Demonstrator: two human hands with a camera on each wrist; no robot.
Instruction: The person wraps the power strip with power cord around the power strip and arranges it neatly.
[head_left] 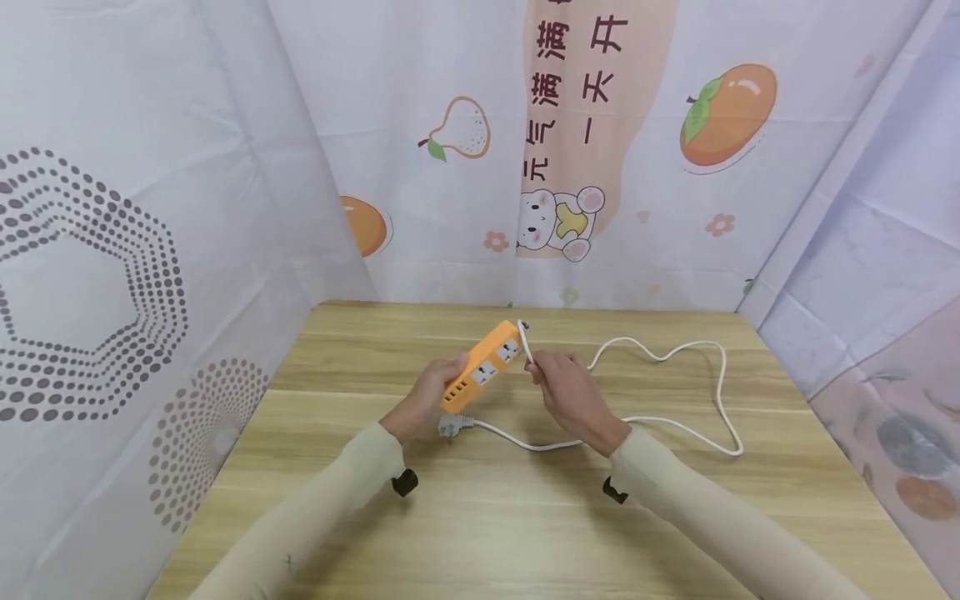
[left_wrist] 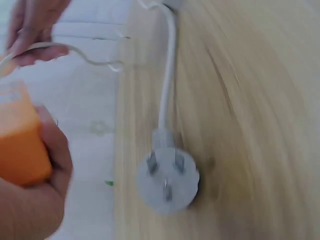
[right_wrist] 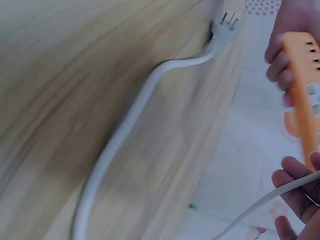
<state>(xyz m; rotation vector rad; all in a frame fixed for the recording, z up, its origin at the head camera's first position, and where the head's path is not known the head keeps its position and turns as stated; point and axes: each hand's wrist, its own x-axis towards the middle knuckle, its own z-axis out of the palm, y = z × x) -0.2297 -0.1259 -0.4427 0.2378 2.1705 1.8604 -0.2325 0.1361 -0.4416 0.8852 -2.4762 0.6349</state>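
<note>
An orange power strip (head_left: 491,343) with white sockets and a row of USB ports is held up at a slant over the table. My left hand (head_left: 429,400) grips its lower end; in the left wrist view the fingers wrap round the orange casing (left_wrist: 22,150). Close to the strip's upper end, my right hand (head_left: 573,402) holds the white power cord (head_left: 525,340) in its fingers. The right wrist view shows the cord (right_wrist: 270,196) crossing those fingers. Beneath the strip, the three-pin plug (head_left: 452,425) lies on the table, its pins plainly seen in the left wrist view.
The rest of the cord lies in a wide loop (head_left: 723,392) on the right of the wooden table (head_left: 480,533). A printed curtain (head_left: 450,225) hangs behind the table's back edge, with more cloth (head_left: 225,208) on the left and right sides.
</note>
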